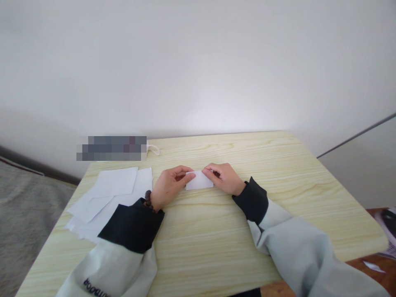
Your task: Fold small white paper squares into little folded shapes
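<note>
A small white rectangle of paper (199, 181) is held over the middle of the table, between both hands. My left hand (173, 183) pinches its upper left edge between thumb and fingers. At the upper right edge, my right hand (224, 176) grips it the same way. Whether the paper is folded in layers I cannot tell. To the left of my left hand lies a loose, overlapping pile of white paper sheets (116, 181), partly covered by my left sleeve.
The pale wood-grain table (297, 181) stands against a white wall (198, 66). A blurred-out object (113, 148) with a white loop (154, 149) sits at the back left. Grey fabric (27, 222) lies beyond the left edge. A white scrap (373, 267) is on the floor at right.
</note>
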Available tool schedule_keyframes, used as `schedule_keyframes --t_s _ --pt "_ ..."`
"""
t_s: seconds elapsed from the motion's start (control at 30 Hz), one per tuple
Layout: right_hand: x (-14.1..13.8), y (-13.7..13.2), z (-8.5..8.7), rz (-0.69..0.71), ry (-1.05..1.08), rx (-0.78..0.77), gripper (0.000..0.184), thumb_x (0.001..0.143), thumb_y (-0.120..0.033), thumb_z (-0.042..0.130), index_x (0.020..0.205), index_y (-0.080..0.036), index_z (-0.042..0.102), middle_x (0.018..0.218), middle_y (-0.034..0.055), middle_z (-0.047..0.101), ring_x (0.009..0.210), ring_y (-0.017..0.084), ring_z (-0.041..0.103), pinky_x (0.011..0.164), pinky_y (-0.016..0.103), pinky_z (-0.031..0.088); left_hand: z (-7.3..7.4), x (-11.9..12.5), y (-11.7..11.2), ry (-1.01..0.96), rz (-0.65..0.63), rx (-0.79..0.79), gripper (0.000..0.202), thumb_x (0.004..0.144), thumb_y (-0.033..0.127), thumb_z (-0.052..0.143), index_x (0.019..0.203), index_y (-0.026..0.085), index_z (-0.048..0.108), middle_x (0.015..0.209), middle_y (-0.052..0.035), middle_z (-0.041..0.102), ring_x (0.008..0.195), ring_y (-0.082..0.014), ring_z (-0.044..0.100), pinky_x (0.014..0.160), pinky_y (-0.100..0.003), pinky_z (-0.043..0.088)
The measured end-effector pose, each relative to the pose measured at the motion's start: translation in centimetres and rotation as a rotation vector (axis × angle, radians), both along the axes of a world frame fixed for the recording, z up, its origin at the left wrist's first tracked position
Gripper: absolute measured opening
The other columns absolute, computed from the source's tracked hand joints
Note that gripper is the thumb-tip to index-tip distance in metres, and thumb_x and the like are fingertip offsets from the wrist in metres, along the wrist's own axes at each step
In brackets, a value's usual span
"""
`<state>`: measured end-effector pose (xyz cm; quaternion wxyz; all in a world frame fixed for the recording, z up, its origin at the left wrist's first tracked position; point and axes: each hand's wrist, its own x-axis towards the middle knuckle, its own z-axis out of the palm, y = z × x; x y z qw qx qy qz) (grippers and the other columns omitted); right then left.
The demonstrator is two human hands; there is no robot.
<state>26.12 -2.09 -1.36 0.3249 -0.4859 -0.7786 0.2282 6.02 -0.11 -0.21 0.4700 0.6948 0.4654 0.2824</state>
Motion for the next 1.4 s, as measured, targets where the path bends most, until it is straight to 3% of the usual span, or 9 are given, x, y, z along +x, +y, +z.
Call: schedule_keyframes --t_s 0.2,0.43,0.53,0.67,0.73,0.87,1.0,1.13,1.4 --pt "0.4 0.2 -0.1 0.011 -0.007 -0.014 0.021 0.087 -0.025 0.046 0.079 -0.017 0.063 0.061 -0.0026 0.058 0.051 0.008 0.047 0.052 0.019 0.033 0.1 0.1 0.1 0.032 0.054 0.051 0.036 0.077 0.046 0.055 0.086 0.015 0.070 0.083 -0.0038 0.072 0.074 -0.0173 0.063 0.064 -0.024 0.048" --pt "0.9 0.5 -0.3 0.035 0.165 -0.205 0.023 0.088 -0.023 0.042 0.092 -0.016 0.063 0.063 -0.0003 0.060 0.054 0.011 0.056 0.052 0.021 0.041 0.3 0.1 0.3 0.041 0.106 0.055 0.036 0.077 0.045 0.053 0.087 0.015 0.070 0.081 -0.0025 0.072 0.073 -0.0177 0.063 0.062 -0.023 0.048" --pt "0.8 0.5 -0.5 0.035 0.284 -0.254 0.022 0.088 -0.027 0.044 0.097 -0.016 0.061 0.070 0.0008 0.063 0.055 0.011 0.057 0.053 0.022 0.044 0.2 0.0 0.4 0.030 0.124 0.049 0.034 0.078 0.044 0.053 0.087 0.015 0.069 0.082 -0.0030 0.072 0.075 -0.0177 0.064 0.063 -0.023 0.048" --pt "0.4 0.4 -0.5 -0.029 0.199 -0.199 0.022 0.086 -0.034 0.051 0.089 -0.016 0.063 0.063 -0.0006 0.060 0.051 0.010 0.053 0.050 0.021 0.040 -0.2 0.0 0.2 0.013 0.072 0.062 0.034 0.079 0.045 0.055 0.093 0.015 0.066 0.083 -0.0042 0.071 0.071 -0.0167 0.063 0.061 -0.025 0.049" --pt "0.2 0.4 -0.5 -0.067 0.144 -0.156 0.020 0.085 -0.032 0.053 0.085 -0.016 0.065 0.058 -0.0023 0.057 0.050 0.009 0.050 0.051 0.021 0.038 -0.4 0.1 0.1 0.039 0.046 0.164 0.033 0.079 0.041 0.057 0.100 0.016 0.064 0.092 -0.0053 0.070 0.076 -0.0170 0.063 0.065 -0.026 0.050" --pt "0.0 0.5 -0.4 -0.161 0.126 -0.095 0.017 0.082 -0.031 0.059 0.084 -0.017 0.067 0.057 -0.0035 0.057 0.051 0.008 0.050 0.053 0.020 0.038 -0.9 0.0 0.3 0.201 -0.111 0.543 0.025 0.080 0.031 0.060 0.103 0.021 0.066 0.109 -0.0057 0.064 0.102 -0.0207 0.056 0.091 -0.036 0.044" --pt "-0.2 0.6 -0.7 -0.270 0.155 -0.065 0.017 0.076 -0.031 0.067 0.083 -0.016 0.065 0.064 -0.0015 0.062 0.056 0.009 0.053 0.057 0.021 0.042 -1.5 -0.3 0.6 0.404 -0.196 0.723 0.024 0.085 0.031 0.057 0.105 0.024 0.067 0.108 -0.0053 0.064 0.102 -0.0221 0.054 0.088 -0.040 0.042" --pt "-0.2 0.5 -0.8 -0.288 0.143 -0.050 0.016 0.074 -0.026 0.068 0.087 -0.017 0.066 0.070 -0.0007 0.065 0.058 0.010 0.055 0.061 0.023 0.046 -1.5 -0.5 0.5 0.498 -0.204 0.800 0.026 0.087 0.033 0.054 0.109 0.023 0.065 0.109 -0.0056 0.063 0.101 -0.0224 0.052 0.085 -0.039 0.041" --pt "0.2 0.4 -0.9 -0.195 0.068 0.031 0.013 0.078 -0.020 0.065 0.089 -0.018 0.071 0.080 0.0021 0.069 0.063 0.011 0.059 0.064 0.024 0.050 -1.4 -0.4 0.2 0.531 -0.201 0.798 0.033 0.087 0.034 0.053 0.116 0.020 0.062 0.105 -0.0081 0.058 0.099 -0.0236 0.049 0.085 -0.041 0.043"
